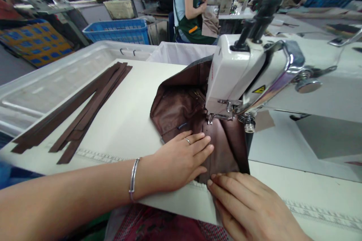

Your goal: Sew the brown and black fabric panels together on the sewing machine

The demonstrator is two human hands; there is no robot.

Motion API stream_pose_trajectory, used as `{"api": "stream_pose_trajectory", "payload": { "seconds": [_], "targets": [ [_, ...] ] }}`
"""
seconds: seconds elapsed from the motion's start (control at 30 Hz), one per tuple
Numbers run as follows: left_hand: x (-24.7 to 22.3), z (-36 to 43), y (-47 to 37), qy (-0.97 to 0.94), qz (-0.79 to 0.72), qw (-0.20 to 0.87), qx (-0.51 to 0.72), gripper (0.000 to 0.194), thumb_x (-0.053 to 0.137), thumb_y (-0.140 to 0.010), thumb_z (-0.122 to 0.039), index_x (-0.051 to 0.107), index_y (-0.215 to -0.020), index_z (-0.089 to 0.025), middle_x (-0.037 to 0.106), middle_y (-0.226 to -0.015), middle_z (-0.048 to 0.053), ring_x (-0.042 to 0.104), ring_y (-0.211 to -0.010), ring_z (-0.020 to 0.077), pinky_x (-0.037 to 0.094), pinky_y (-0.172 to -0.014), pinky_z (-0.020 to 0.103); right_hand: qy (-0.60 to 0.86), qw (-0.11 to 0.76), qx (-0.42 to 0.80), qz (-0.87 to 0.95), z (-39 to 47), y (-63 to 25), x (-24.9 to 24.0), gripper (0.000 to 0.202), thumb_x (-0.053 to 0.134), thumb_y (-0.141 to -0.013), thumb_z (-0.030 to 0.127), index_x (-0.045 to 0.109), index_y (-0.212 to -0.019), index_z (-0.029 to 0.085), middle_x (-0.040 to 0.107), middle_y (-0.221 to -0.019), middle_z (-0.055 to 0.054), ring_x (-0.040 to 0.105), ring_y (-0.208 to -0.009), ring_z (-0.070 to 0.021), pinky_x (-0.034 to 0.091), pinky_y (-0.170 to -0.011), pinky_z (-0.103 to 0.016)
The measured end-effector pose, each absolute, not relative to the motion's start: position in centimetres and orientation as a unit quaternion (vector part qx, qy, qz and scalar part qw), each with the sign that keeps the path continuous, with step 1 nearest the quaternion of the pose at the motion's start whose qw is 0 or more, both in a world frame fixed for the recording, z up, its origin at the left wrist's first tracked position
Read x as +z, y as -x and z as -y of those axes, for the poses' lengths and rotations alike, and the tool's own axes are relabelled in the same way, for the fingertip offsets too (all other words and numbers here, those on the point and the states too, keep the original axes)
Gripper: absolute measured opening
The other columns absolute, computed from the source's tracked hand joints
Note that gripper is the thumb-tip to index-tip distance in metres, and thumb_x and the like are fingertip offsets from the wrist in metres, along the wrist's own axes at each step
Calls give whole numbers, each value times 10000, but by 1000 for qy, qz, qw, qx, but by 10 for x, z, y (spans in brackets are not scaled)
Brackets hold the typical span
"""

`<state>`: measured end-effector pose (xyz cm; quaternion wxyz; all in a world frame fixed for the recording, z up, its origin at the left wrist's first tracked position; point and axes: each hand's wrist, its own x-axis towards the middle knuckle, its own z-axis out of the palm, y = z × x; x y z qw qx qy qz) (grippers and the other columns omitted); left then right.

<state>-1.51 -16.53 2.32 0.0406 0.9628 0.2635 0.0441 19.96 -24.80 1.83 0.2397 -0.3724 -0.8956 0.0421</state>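
Apparently partway along, the brown piece [223, 147] lies beneath the presser foot [209, 120], the left hand [178, 160] pressing it flat-palmed at seven o'clock, the right hand [251, 203] bent over its near edge at five, grip unclear, unattached brown strips [94, 109] at nine.

Before you, the brown piece [172, 109] looks like leather or coated cloth, smooth with a soft sheen and creased in places; your brown strips [89, 115] look flat and more matt; your tabletop [127, 116] is pale and smooth, with a dull finish; the sewing machine [229, 71] has a glossy white casing, its curved guard [292, 58] mirror-bright metal, its round knob [308, 86] shiny metal too; your bracelet [134, 177] and ring [187, 141] are polished, silvery metal; the long tray [42, 83] is translucent whitish plastic; the basket [118, 32] is blue openwork plastic.
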Motion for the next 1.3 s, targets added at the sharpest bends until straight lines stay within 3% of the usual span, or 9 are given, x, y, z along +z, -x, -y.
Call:
{"api": "stream_pose_trajectory", "payload": {
  "seconds": [0.13,0.37,0.7,1.3],
  "targets": [
    [26,165,19,-971,-227,35,65,471,400,-965,-416,477,-1331,-128,503,-1374,117,440,-1289,260,289,-1125,476,370,233,46,898,238,-199,20,279,485,-878,152,658,-1095,159,675,-1008,-48,600,-900,-179,528,-780,-298],
    [32,166,31,-984,-131,43,112,282,419,-936,-138,601,-1148,-99,634,-1181,98,565,-1141,205,437,-1048,364,366,222,46,903,222,-203,18,268,534,-862,166,647,-1103,140,663,-1011,-58,592,-898,-194,542,-782,-336],
    [23,140,27,-980,-119,37,155,253,423,-935,-123,608,-1105,-86,651,-1159,123,578,-1135,201,490,-994,357,389,193,57,899,199,-207,20,289,548,-862,190,622,-1139,158,639,-1054,-65,573,-948,-203,534,-836,-382],
    [7,92,17,-971,-155,39,176,192,487,-923,-149,632,-1049,-147,659,-1128,67,598,-1093,176,504,-961,349,422,149,-6,894,162,-214,12,362,524,-859,249,592,-1197,140,615,-1131,-85,552,-1054,-270,456,-932,-479]
  ]
}}
